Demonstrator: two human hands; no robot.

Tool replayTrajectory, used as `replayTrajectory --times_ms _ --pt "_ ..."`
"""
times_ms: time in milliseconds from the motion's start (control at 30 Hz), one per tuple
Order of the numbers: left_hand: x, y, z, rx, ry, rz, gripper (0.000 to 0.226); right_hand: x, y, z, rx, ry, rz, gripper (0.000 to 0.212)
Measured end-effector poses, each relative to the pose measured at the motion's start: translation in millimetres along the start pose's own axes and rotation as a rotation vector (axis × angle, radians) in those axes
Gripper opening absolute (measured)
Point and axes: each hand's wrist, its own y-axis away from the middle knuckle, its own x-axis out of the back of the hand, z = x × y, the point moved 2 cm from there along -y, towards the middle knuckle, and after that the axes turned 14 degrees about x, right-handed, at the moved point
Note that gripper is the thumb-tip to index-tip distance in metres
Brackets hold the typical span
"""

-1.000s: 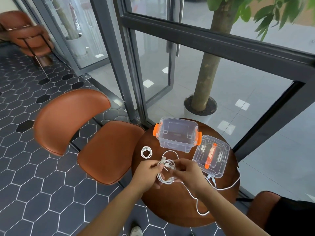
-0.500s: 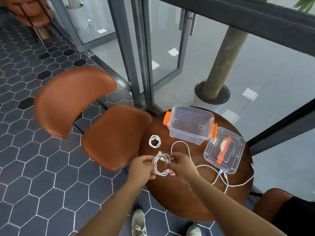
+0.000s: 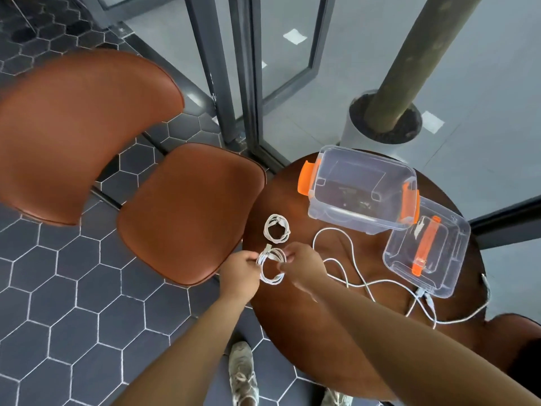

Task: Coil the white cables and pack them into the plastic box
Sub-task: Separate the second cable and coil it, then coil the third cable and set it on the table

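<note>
Both hands hold a coiled white cable [image 3: 270,266] above the left edge of the round wooden table [image 3: 295,312]. My left hand [image 3: 240,273] pinches the coil's left side and my right hand [image 3: 301,266] grips its right side. A second coiled white cable [image 3: 276,229] lies on the table just beyond. Loose white cables [image 3: 351,276] trail across the table to the right. The clear plastic box [image 3: 363,189] with orange latches stands open at the back. Its clear lid [image 3: 427,256] with an orange handle lies beside it on the right.
A brown leather chair [image 3: 187,209] stands close to the table's left. Glass doors with dark frames [image 3: 243,83] and a potted tree trunk [image 3: 383,115] are behind the table. Another brown seat [image 3: 515,335] shows at the lower right. My shoes [image 3: 243,373] are on the hexagon tile floor.
The view has tilted down and closer. The cable between my hands has been gathered into a tighter coil, and less loose cable trails from it.
</note>
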Motion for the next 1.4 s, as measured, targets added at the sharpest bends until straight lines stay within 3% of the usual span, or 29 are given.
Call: replayTrajectory --times_ms 533,767,1100,1400 --pt "-20 -37 -3 -0.14 -0.319 0.14 0.032 -18 -31 21 -0.008 0.137 -0.024 0.022" --pt "-15 -28 -3 -0.14 -0.305 0.174 0.039 -16 -25 21 -0.008 0.109 -0.011 0.038" --pt "-12 27 16 -0.255 -0.419 0.14 0.033 36 33 19 -0.013 -0.063 0.081 0.019" --pt "-59 86 14 -0.346 -0.522 0.036 0.034 80 112 61 -0.075 -0.026 0.128 0.021"
